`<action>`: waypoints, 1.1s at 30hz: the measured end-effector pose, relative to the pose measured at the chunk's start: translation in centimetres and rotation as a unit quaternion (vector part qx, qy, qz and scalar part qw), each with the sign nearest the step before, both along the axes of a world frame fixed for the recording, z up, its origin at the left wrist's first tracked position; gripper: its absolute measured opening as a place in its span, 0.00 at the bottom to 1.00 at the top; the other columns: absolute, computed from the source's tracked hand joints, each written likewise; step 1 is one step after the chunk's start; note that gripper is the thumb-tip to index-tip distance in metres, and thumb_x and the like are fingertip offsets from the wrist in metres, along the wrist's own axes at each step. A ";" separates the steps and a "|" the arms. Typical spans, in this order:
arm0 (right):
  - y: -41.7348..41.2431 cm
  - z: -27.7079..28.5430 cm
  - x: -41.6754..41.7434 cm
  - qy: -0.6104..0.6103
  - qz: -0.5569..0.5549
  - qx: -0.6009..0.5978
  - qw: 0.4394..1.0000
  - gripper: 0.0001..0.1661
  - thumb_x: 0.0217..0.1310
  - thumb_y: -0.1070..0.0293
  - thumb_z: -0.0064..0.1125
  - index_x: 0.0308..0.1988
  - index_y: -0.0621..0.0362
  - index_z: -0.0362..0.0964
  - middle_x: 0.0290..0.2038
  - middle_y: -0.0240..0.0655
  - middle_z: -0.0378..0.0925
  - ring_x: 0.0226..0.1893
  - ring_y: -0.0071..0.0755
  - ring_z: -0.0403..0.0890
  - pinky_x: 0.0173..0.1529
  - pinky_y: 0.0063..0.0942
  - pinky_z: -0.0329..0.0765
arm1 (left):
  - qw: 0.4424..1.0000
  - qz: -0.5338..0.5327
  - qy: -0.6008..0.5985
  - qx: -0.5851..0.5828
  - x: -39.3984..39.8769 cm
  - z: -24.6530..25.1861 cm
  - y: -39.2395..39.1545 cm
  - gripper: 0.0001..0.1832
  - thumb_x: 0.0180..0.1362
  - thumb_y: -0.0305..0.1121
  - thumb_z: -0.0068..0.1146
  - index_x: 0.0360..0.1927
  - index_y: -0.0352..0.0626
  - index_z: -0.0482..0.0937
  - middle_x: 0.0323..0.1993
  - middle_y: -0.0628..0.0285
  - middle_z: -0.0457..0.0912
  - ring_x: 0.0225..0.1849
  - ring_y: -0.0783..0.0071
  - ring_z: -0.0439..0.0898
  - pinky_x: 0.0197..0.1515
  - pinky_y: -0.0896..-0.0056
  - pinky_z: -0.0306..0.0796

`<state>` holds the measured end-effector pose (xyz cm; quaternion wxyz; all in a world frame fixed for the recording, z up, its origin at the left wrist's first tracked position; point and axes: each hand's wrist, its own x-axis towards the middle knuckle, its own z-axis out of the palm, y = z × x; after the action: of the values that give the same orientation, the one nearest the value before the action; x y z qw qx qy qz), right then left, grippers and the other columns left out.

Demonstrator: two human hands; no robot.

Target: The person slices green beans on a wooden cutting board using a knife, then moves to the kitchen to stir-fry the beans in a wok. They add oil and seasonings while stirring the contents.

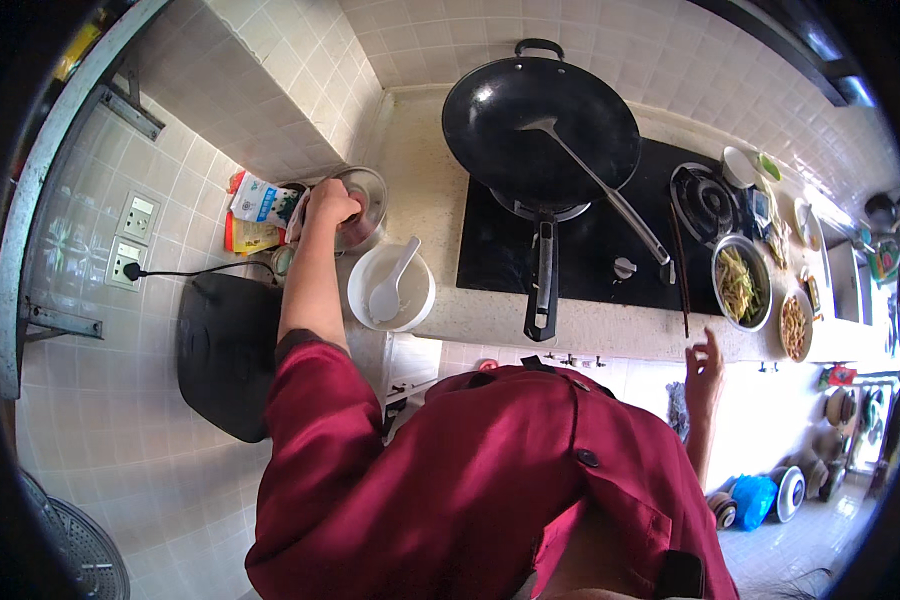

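Note:
My left hand [334, 201] reaches to a round clear lid or shallow dish [364, 202] by the wall corner, fingers bent over its near-left side; whether it grips anything is hidden. Seasoning bags [262, 202] lie left of it. Below stands a white bowl [354, 289] with a white plastic spoon [390, 289] inside. A black wok [495, 127] sits on the black cooktop [487, 255], a metal spatula [585, 169] resting in it. My right hand [705, 366], fingers apart and holding nothing visible, hovers near the counter edge, below a pair of chopsticks [679, 262].
A steel bowl of cut vegetables [736, 285] and a bowl of shredded food [795, 326] stand at the counter's right. Small white bowls [738, 166] are behind. A black bin-like object [225, 352] is at left, beneath a plugged-in cord [187, 272].

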<state>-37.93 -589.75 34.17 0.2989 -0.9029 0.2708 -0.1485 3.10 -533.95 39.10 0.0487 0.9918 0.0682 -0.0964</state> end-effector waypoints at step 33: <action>2.8 -5.7 -4.7 0.229 0.111 0.094 0.963 0.17 0.57 0.65 0.61 0.46 0.57 0.79 0.36 0.49 0.82 0.38 0.53 0.82 0.44 0.44 0.78 | 0.808 -0.121 0.429 0.386 3.2 -10.4 18.4 0.28 0.54 0.54 0.57 0.56 0.52 0.80 0.49 0.48 0.83 0.54 0.58 0.81 0.56 0.57 0.72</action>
<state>-42.64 -586.93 28.44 0.3269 -0.9050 0.2432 0.1224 6.33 -515.50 28.68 -0.3839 0.7872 -0.0068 -0.4826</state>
